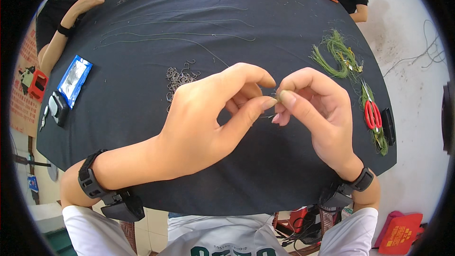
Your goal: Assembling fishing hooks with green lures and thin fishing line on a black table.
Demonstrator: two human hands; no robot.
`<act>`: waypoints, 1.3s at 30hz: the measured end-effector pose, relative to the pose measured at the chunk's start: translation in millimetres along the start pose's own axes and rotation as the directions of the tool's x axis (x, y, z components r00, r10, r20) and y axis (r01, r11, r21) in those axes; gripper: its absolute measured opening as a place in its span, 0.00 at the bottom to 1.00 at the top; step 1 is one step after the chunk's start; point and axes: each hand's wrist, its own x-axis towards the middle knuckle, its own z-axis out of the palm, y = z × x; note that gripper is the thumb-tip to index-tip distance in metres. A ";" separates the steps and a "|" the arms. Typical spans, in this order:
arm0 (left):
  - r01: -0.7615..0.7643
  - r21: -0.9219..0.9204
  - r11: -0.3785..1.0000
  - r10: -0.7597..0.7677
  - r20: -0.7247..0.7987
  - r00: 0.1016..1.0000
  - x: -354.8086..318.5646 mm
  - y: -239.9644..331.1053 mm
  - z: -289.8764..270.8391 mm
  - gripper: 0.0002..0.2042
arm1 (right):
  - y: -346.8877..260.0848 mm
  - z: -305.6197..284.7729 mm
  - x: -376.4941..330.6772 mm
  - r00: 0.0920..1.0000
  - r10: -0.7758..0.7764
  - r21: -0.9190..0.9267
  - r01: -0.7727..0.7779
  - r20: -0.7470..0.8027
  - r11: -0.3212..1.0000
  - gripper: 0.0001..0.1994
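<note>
1. The left hand (201, 116) fills the centre of the frame, its index fingertip and thumb apart; the thumb tip meets the right fingertips, but whether its fingers grip anything I cannot tell.
2. The right hand (324, 118), right of centre, pinches a tiny item (277, 96) between thumb and index finger, too small to identify, just right of mid-frame.
3. A short piece of thin line (268, 116) shows below that pinch.
4. Black wristbands (91, 180) circle both wrists, above white sleeves at the lower edge.
5. Just behind the left hand, left of upper centre, lies a pile of small metal hooks (180, 79) on the black-covered worktop (284, 170).
6. Thin strands (180, 33) stretch across the upper centre; the lowest reaches toward the left hand.
7. At right lie a green bundle of threads (339, 54) and, below it, red-handled scissors (373, 114) resting on more green thread.
8. At left, a blue-edged packet (75, 81) touches or nearly touches a dark rounded case (58, 109).
9. Other people sit at upper left and upper right.
</note>
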 end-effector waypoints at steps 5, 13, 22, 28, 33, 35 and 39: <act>-0.026 0.062 0.998 0.021 0.071 0.997 1.7 -7.4 -4.4 0.07 | -3.2 -1.4 2.4 1.000 0.011 0.054 -0.011 -0.005 0.998 0.06; -0.058 0.279 0.958 0.073 -0.043 0.996 4.4 -5.4 -2.1 0.12 | -2.0 -6.3 4.9 0.997 0.048 0.183 -0.059 0.065 0.981 0.06; -0.390 0.356 0.849 0.407 0.029 0.913 8.3 -10.7 -7.1 0.08 | 0.3 -0.5 0.2 0.998 0.053 -0.099 -0.050 0.025 0.994 0.06; -0.374 0.369 0.851 0.390 0.031 0.920 8.1 -10.8 -7.3 0.06 | 1.5 -0.2 2.7 0.994 0.098 -0.016 -0.098 0.038 0.995 0.06; -0.388 0.382 0.839 0.414 0.014 0.910 9.4 -12.9 -5.8 0.05 | 2.8 3.5 2.2 0.995 0.093 -0.017 -0.092 0.021 0.996 0.06; -0.382 0.388 0.839 0.405 0.023 0.914 9.2 -13.2 -6.3 0.05 | 2.1 3.7 2.1 0.995 0.099 -0.040 -0.098 0.012 0.994 0.06; -0.338 0.409 0.848 0.352 0.043 0.935 9.1 -13.9 -5.4 0.05 | 2.0 3.5 2.6 0.999 0.038 -0.256 -0.039 -0.008 0.966 0.05</act>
